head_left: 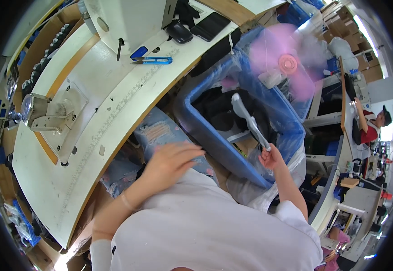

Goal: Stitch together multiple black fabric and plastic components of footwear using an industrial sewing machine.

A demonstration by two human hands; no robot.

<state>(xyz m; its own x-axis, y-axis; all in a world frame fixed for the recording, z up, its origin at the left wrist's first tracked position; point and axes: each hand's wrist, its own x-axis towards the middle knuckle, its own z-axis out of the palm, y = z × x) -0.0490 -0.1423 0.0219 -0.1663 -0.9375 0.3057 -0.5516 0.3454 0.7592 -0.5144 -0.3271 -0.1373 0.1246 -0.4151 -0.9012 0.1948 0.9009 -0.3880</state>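
My right hand [271, 159] grips the lower end of a long, narrow, light grey strip [249, 119]. It rises at a slant above a blue plastic bin [214, 143] lined with clear plastic film. Dark fabric pieces [212, 106] lie in the bin, some with pale edging. Whether the strip is cloth or something stiffer, I cannot make out. Over my lap, close to my ripped jeans [153, 128], hovers my left hand [167, 165], holding nothing. Its fingers are stretched out and slightly blurred.
A white sewing machine [131, 18] stands on the curved white table [110, 113] at left. Blue thread snips [153, 60], a phone [210, 26] and a black mouse [179, 32] lie there. Beyond the bin spins a pink fan [287, 64]. Another person [371, 127] sits at far right.
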